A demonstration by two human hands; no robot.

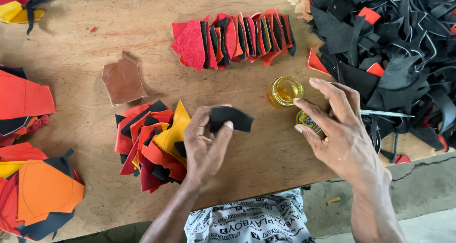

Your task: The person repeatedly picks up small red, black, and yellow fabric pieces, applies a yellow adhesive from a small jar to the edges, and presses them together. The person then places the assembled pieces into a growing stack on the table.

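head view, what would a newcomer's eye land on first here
Probably the left hand at centre, pinching a curved black leather piece above the wooden table. Beside it the right hand hovers by a small open jar of yellow glue. A fanned row of red, orange and black cut pieces lies behind, with a black scrap heap at right.

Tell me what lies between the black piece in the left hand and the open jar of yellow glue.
Nothing: the head view shows only bare wooden table between the black piece held by the left hand and the glue jar.
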